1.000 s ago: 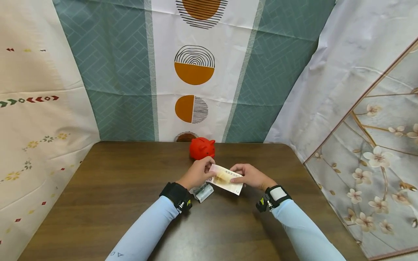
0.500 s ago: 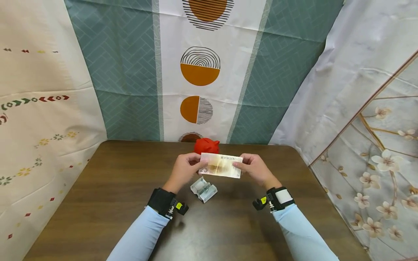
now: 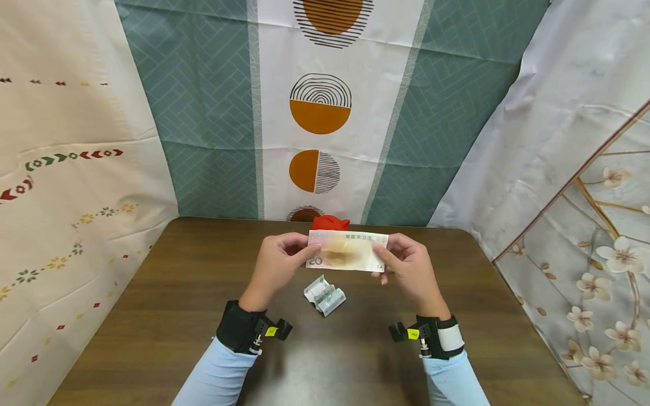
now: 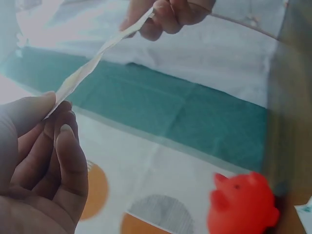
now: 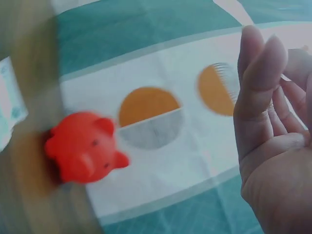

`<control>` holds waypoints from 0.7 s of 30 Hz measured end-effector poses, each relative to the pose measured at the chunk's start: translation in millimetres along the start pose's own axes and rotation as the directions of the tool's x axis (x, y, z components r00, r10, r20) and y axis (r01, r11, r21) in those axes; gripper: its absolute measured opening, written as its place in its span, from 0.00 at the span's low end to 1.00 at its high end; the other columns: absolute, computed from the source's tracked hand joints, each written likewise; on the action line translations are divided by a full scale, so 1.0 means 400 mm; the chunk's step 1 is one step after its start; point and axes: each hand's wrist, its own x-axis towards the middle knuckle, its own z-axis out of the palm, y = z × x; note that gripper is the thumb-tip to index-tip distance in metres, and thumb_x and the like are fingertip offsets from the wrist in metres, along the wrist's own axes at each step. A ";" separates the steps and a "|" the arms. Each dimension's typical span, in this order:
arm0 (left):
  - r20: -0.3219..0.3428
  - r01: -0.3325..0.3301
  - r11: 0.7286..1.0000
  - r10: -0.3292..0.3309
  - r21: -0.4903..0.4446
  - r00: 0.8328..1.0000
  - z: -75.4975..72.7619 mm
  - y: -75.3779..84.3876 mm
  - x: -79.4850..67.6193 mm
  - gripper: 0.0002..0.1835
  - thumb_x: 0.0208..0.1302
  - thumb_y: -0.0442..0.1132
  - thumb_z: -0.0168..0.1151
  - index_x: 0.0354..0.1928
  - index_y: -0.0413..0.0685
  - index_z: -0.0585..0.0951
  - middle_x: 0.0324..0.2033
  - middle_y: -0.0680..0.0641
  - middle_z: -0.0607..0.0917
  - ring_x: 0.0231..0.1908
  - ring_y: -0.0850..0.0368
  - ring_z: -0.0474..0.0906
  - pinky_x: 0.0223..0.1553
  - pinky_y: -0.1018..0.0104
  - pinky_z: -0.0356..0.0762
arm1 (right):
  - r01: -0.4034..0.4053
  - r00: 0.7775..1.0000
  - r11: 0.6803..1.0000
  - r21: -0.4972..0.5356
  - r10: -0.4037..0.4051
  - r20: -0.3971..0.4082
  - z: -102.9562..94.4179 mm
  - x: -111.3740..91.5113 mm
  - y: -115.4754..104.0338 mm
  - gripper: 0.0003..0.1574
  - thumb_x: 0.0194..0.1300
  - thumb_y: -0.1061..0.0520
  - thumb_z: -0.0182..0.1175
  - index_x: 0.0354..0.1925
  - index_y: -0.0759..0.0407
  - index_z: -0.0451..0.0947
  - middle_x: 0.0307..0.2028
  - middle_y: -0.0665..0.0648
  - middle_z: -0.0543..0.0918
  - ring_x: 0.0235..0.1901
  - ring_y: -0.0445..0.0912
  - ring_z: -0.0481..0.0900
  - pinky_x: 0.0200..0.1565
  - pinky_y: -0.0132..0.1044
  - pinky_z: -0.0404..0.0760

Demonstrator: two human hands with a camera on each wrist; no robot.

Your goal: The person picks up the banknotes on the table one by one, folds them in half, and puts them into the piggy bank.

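A banknote (image 3: 347, 251) printed with 20 is stretched level between both hands, raised above the table in the head view. My left hand (image 3: 281, 260) pinches its left end between thumb and fingers. At the right end, my right hand (image 3: 408, 265) pinches it the same way. Seen edge-on in the left wrist view, the banknote (image 4: 80, 73) is slightly wavy. A red piggy bank (image 3: 330, 223) stands behind it, its lower part hidden by the note. On the table below lies a second, pale green-grey banknote (image 3: 325, 295), creased in folds.
The brown wooden table (image 3: 203, 282) ends at a patterned cloth (image 3: 320, 169) hanging behind the piggy bank. A floral cloth (image 3: 584, 270) hangs along the right side, and a cream cloth (image 3: 91, 225) along the left.
Both hands have lifted the banknote from low and tilted to level, facing the head camera. It now overlaps the piggy bank, and the creased note below has come fully into view.
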 end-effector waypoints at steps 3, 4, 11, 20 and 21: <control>-0.003 -0.031 0.999 0.031 0.017 1.000 -0.005 0.072 -0.013 0.04 0.54 0.30 0.69 0.33 0.40 0.84 0.24 0.48 0.82 0.20 0.53 0.73 0.21 0.69 0.76 | 0.053 0.997 0.997 -0.052 -0.056 -0.052 0.004 -0.023 -0.033 0.06 0.61 0.60 0.64 0.38 0.60 0.79 0.25 0.62 0.77 0.14 0.57 0.74 0.14 0.39 0.76; -0.003 -0.035 0.999 0.035 0.022 0.999 -0.007 0.093 -0.017 0.04 0.54 0.29 0.69 0.33 0.38 0.84 0.24 0.47 0.82 0.20 0.53 0.73 0.21 0.69 0.76 | 0.069 0.995 0.995 -0.071 -0.074 -0.066 0.006 -0.029 -0.044 0.05 0.60 0.61 0.65 0.37 0.60 0.79 0.23 0.62 0.77 0.13 0.56 0.73 0.14 0.39 0.76; -0.006 -0.015 1.000 0.015 0.012 1.000 -0.019 0.144 -0.041 0.04 0.53 0.29 0.70 0.31 0.39 0.84 0.24 0.49 0.82 0.20 0.52 0.75 0.22 0.68 0.78 | 0.143 0.984 0.984 -0.107 -0.153 -0.096 0.024 -0.066 -0.111 0.03 0.58 0.67 0.65 0.33 0.65 0.80 0.24 0.61 0.78 0.14 0.52 0.72 0.15 0.35 0.75; 0.000 -0.056 0.998 0.056 0.007 0.998 -0.007 0.162 -0.038 0.05 0.53 0.27 0.69 0.33 0.38 0.84 0.26 0.49 0.83 0.21 0.53 0.74 0.22 0.70 0.77 | 0.149 0.979 0.986 -0.079 -0.159 -0.129 0.010 -0.068 -0.109 0.05 0.58 0.71 0.63 0.34 0.65 0.80 0.24 0.62 0.78 0.18 0.51 0.72 0.17 0.33 0.75; 0.001 -0.057 0.998 0.057 0.003 0.998 -0.005 0.163 -0.038 0.06 0.53 0.27 0.69 0.34 0.38 0.84 0.26 0.48 0.83 0.21 0.53 0.74 0.23 0.70 0.77 | 0.151 0.978 0.985 -0.080 -0.161 -0.132 0.008 -0.069 -0.108 0.05 0.57 0.71 0.63 0.34 0.65 0.80 0.25 0.62 0.78 0.18 0.51 0.72 0.17 0.33 0.75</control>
